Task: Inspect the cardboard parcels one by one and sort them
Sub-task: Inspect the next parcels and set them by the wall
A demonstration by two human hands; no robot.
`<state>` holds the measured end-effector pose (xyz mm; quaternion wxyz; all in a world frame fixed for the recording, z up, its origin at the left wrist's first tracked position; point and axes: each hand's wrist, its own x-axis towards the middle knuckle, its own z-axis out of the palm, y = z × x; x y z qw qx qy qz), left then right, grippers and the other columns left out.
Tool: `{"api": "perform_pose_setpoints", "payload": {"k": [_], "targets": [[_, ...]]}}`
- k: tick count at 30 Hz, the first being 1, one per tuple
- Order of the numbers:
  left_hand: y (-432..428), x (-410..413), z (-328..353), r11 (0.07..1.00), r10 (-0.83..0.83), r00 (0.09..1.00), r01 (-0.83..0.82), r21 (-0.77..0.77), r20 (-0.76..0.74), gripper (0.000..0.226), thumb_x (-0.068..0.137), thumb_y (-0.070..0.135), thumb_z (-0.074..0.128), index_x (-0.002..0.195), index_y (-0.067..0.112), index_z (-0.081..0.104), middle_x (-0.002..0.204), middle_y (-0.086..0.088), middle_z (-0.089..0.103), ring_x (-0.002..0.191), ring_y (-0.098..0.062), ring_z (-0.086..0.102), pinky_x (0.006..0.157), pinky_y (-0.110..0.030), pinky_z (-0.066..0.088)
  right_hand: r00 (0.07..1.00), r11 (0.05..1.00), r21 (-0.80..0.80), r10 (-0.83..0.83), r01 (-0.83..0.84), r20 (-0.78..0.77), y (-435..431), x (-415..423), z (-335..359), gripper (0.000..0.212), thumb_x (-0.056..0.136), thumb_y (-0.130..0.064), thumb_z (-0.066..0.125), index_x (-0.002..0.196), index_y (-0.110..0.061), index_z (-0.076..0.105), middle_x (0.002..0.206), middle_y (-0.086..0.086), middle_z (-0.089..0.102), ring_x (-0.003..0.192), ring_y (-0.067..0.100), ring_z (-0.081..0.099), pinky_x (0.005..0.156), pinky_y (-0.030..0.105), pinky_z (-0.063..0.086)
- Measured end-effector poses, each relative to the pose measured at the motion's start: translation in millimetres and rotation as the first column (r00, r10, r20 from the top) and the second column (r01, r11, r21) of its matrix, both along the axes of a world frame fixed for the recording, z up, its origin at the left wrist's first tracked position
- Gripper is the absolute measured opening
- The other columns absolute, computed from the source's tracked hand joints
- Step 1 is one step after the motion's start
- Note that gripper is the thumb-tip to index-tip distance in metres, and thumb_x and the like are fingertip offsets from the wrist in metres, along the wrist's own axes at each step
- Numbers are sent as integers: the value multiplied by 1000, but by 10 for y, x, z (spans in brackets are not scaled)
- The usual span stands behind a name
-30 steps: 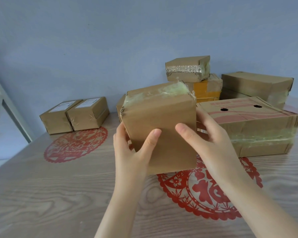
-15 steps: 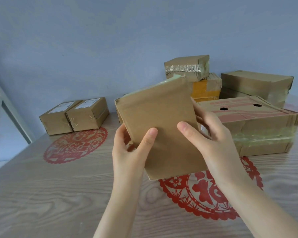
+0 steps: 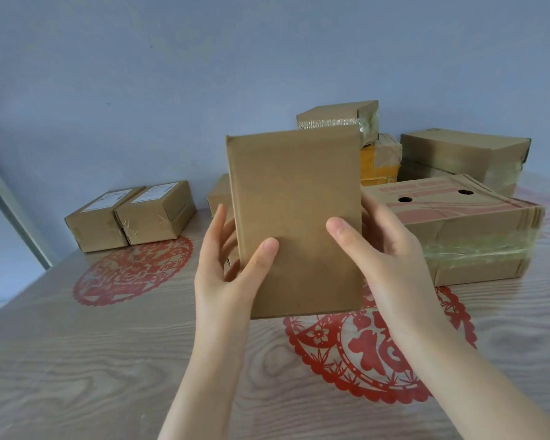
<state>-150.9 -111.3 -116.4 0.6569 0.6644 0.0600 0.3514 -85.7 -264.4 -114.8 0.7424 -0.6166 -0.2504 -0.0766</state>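
Observation:
I hold a plain brown cardboard parcel (image 3: pixel 294 217) upright above the table, its broad blank face turned toward me. My left hand (image 3: pixel 232 271) grips its left edge, thumb on the front and fingers behind. My right hand (image 3: pixel 385 258) grips the right edge the same way. Two small labelled parcels (image 3: pixel 131 214) sit side by side at the far left. A pile of parcels stands at the right: a large box with red print (image 3: pixel 458 230), a flat brown box (image 3: pixel 464 154), a yellow-taped box (image 3: pixel 380 163) and a small box on top (image 3: pixel 340 117).
The wooden table (image 3: pixel 77 360) carries two red paper-cut decorations, one at the left (image 3: pixel 131 271) and one under my hands (image 3: pixel 378 350). Another parcel (image 3: pixel 219 193) peeks out behind the held one. A blue wall stands behind; the table's left edge lies near a window frame (image 3: pixel 10 211).
The parcel has been tipped and turned in my hands: its taped top face no longer shows, and only the flat blank side faces me. It has straightened from a tilt to upright.

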Motion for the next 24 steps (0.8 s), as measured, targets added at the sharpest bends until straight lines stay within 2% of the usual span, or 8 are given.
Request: {"api": "perform_pose_setpoints", "payload": {"k": [4, 7, 10, 13, 15, 17, 20, 24], "targets": [[21, -3, -12, 999, 4, 1000, -4, -45, -2, 75, 69, 33, 83, 139, 24, 56, 125, 7, 70, 115, -9, 67, 86, -25, 57, 1000, 998, -58, 11, -10, 17, 24, -29, -15, 79, 74, -48, 66, 148, -36, 43, 132, -23, 60, 113, -13, 58, 95, 16, 52], [76, -17, -9, 995, -13, 1000, 11, -103, -14, 70, 63, 32, 90, 126, 20, 64, 116, 1, 75, 108, -16, 71, 73, -20, 57, 999, 996, -87, 1, 3, 35, 54, -61, -25, 75, 81, -42, 68, 149, -37, 40, 129, -28, 60, 111, -16, 56, 93, 12, 50], [107, -25, -12, 995, -48, 999, 47, -84, -18, 64, 66, 37, 84, 125, 23, 64, 119, 2, 73, 113, -16, 69, 80, -25, 56, 1000, 999, -48, -10, 10, 17, 50, -57, -34, 69, 79, -47, 64, 145, -35, 48, 122, -27, 66, 108, -13, 60, 85, 10, 52], [70, -29, -24, 992, -116, 993, 115, -49, -18, 67, 65, 34, 82, 128, 33, 58, 122, 12, 71, 112, -8, 68, 81, -21, 57, 999, 1000, 21, 21, -20, -42, 48, -37, -28, 51, 88, -33, 65, 138, -32, 56, 109, -32, 68, 99, -16, 61, 75, 4, 49], [31, -31, -5, 985, -166, 986, 164, -52, -26, 62, 71, 33, 75, 129, 40, 55, 125, 17, 69, 113, -4, 67, 81, -17, 56, 998, 998, 45, 44, -42, -50, 37, -33, -20, 47, 90, -28, 65, 136, -31, 57, 108, -30, 68, 98, -15, 62, 76, 5, 50], [17, -40, 25, 982, -181, 983, 179, -63, -35, 65, 75, 31, 77, 134, 39, 53, 126, 16, 69, 112, -3, 67, 80, -17, 57, 997, 997, 25, 71, -71, -6, 32, -49, -19, 56, 88, -32, 65, 142, -33, 51, 120, -27, 67, 108, -11, 61, 86, 9, 51], [33, -60, 50, 972, -175, 985, 170, -164, -12, 58, 77, 36, 71, 133, 32, 57, 118, 11, 74, 109, -7, 70, 86, -25, 55, 984, 984, -42, 173, -171, 49, 79, -117, -35, 80, 80, -45, 68, 151, -43, 32, 140, -30, 51, 122, -13, 52, 89, 9, 49], [50, -66, 24, 966, -212, 975, 199, -166, -60, 62, 78, 35, 78, 136, 29, 57, 120, 9, 73, 110, -8, 69, 94, -34, 50, 989, 988, -83, 138, -134, 47, 121, -137, -64, 81, 85, -52, 65, 153, -49, 22, 141, -37, 45, 124, -16, 47, 96, 15, 47]]}}
